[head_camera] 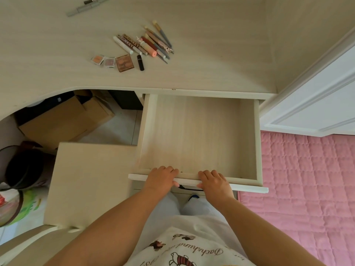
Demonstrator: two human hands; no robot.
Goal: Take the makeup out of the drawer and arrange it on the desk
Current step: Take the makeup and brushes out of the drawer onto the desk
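Observation:
The pale wooden drawer (pixel 197 131) is pulled out from under the desk (pixel 211 54) and nothing lies inside it. My left hand (pixel 162 177) and my right hand (pixel 214 182) both grip the drawer's front panel (pixel 247 187), fingers over its top edge. On the desk lie the makeup items: a fan of pencils, brushes and tubes (pixel 148 44), a black lipstick (pixel 140 62), a brown palette (pixel 124 62) and two small pink compacts (pixel 103 60). More grey pens (pixel 84 7) lie at the far left of the desk.
A low wooden stool or cabinet top (pixel 90 181) sits left of the drawer. Cardboard boxes (pixel 63 120) stand under the desk. A dark bin (pixel 21 167) is at the left. A pink quilt (pixel 307 189) and a white door (pixel 317 104) are on the right.

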